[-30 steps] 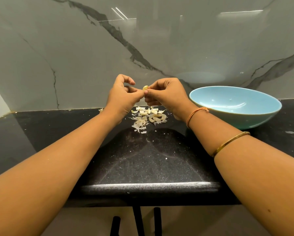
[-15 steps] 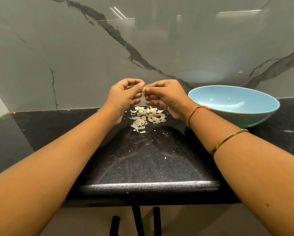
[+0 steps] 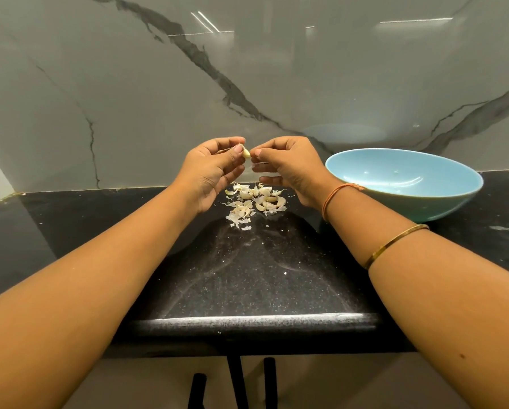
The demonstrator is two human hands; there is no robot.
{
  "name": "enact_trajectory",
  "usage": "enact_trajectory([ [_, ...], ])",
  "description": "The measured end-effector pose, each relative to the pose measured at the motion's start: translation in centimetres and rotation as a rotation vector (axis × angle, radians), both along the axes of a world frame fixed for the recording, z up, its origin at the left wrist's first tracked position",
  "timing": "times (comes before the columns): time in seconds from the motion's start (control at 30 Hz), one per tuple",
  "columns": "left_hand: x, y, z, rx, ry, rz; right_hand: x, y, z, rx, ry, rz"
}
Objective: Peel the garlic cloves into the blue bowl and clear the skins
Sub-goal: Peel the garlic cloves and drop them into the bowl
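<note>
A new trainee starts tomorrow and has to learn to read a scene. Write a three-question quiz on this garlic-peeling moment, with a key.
1. True or false: the blue bowl holds a heap of peeled cloves.
2. Which hand pinches the garlic clove that is raised above the counter? A. left B. right C. neither
3. Fill in: the pile of cloves and skins lies on the black ____, below the hands.

Key
1. False: the bowl looks almost empty.
2. A: the left hand pinches it at its fingertips.
3. countertop
</note>
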State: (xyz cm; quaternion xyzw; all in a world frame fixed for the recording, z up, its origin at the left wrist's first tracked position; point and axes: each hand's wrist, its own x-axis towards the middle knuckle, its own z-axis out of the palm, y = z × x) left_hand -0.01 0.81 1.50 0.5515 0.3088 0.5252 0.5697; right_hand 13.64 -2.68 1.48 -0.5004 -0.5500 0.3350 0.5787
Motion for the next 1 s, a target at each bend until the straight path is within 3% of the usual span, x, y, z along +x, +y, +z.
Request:
enact_trajectory([
  [0.43, 0.25, 0.04, -0.60, 0.218, 0.205, 0.043, -0.01, 0.47, -0.15, 0.072, -0.264, -0.122],
  [0.57, 0.25, -0.04, -0.59, 0.248, 0.222, 0.051, 0.04, 0.47, -0.13, 0.045, -0.240, -0.103],
  [0.87, 0.14, 0.21, -0.34, 0.077, 0.009, -0.024, -0.19, -0.14, 0.30, -0.007, 0.060, 0.010],
  [1.0, 0.20, 0.17, -0.32, 0.054, -0.012, -0.043, -0.17, -0.09, 0.31, -0.013, 0.084, 0.005],
])
